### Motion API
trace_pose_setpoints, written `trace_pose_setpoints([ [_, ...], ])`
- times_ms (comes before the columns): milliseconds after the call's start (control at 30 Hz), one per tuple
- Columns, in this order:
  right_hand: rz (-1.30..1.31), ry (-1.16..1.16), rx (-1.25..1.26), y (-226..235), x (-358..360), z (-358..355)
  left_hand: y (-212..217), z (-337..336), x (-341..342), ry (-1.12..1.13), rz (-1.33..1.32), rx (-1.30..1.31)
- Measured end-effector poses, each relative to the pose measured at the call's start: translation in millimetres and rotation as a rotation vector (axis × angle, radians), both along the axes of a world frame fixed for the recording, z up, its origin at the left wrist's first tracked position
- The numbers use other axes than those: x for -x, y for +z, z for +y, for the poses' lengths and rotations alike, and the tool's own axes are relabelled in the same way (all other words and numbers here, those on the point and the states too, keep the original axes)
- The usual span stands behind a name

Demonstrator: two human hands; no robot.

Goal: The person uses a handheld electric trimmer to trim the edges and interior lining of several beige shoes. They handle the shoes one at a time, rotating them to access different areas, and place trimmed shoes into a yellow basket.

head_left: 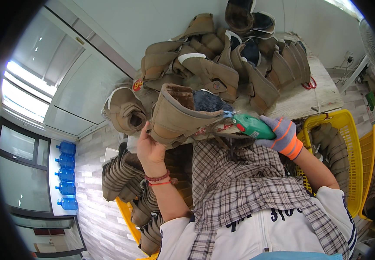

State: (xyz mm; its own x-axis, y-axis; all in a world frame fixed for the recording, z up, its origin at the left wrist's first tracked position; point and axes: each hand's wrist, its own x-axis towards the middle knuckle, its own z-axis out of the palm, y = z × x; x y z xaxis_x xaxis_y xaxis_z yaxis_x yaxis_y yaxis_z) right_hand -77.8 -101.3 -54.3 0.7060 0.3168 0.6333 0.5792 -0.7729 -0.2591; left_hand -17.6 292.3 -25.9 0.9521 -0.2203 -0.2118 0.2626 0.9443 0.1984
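Note:
My left hand, bare with red bracelets at the wrist, grips a tan fur-lined boot upper from below and holds it up over the table's near edge. My right hand, in a grey glove with orange trim, is closed around a green hand-held tool. The tool's blue tip touches the rim of the boot upper at its dark lining. A plaid cloth covers my lap under both arms.
A heap of tan boot uppers covers the pale wooden table; red scissors lie at its right. Yellow baskets with more uppers stand at right, another stack at left. Blue water bottles line the floor far left.

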Motion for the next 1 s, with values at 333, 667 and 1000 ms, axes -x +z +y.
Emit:
trace_pose_setpoints([
  [333,-0.072,0.093,-0.067,7,1,7,11,-27,22,0.026,0.014,0.155],
  [667,-0.017,0.146,-0.111,29,12,19,36,-66,61,0.215,-0.145,-0.03],
  [1000,0.213,0.182,-0.317,48,11,30,22,-98,83,0.334,-0.569,-0.391],
])
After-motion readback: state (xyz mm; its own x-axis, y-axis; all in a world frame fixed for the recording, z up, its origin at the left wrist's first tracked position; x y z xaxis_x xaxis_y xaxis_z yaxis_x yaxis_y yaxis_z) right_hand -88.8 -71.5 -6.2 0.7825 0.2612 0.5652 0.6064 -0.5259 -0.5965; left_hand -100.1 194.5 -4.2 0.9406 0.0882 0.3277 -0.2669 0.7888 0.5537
